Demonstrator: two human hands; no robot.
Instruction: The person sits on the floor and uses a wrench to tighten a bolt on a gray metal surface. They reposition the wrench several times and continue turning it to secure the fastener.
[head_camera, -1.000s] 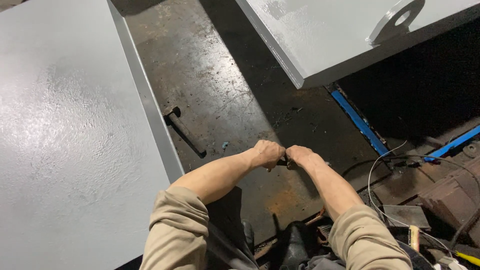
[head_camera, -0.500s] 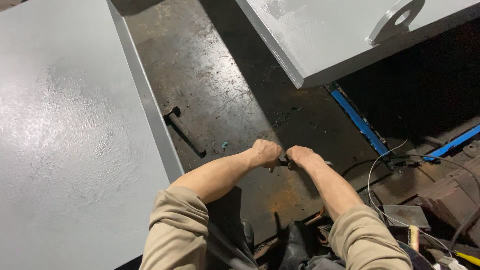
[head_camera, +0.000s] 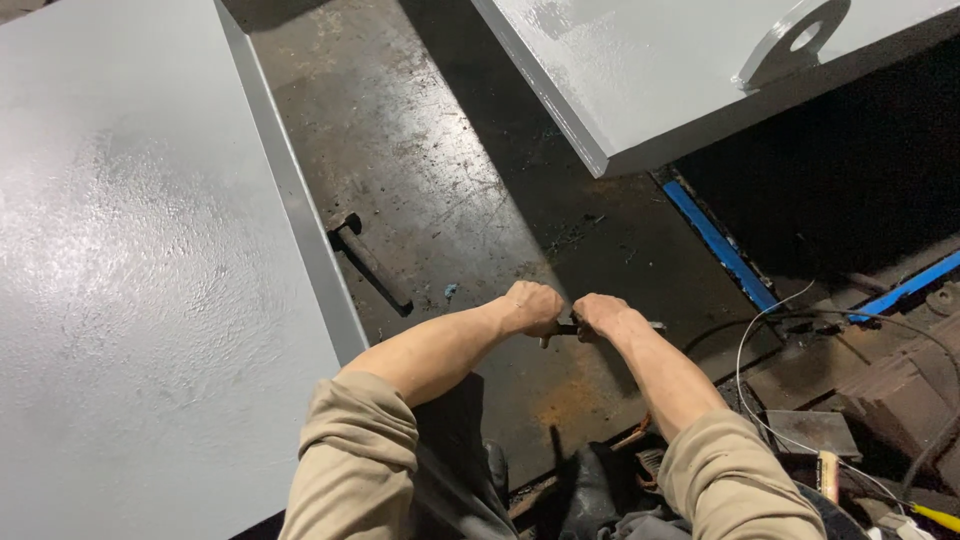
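My left hand (head_camera: 533, 306) and right hand (head_camera: 600, 314) are both fisted around a thin dark tool (head_camera: 572, 328), knuckles nearly touching, likely for leverage, low over the rusty steel floor (head_camera: 470, 200). Left of the tool lies a dark hammer (head_camera: 368, 262); beyond, a grey painted panel (head_camera: 650, 70).

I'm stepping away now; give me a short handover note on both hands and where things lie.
Left hand: closed in a fist around one end of a small dark tool.
Right hand: closed around the same tool, whose thin metal tip sticks out to the right.
Both hands are over the dark steel floor, between the two grey painted panels.
A dark bar lies on the floor beside the left panel, untouched.
Done and left: cannot tell from this view.
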